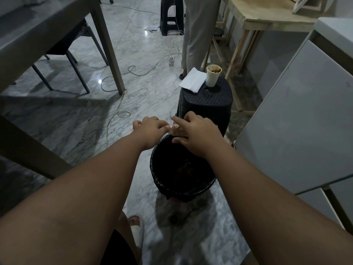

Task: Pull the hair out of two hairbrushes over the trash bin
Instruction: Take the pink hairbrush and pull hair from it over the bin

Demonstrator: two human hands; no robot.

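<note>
Gripping one hairbrush, both hands clamped, above trash bin far rim.

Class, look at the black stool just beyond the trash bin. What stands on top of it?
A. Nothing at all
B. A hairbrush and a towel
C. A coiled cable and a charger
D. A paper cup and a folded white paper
D: a paper cup stands on the black stool beside a folded white paper, beyond the trash bin; the cable lies on the floor, not on the stool.
</note>
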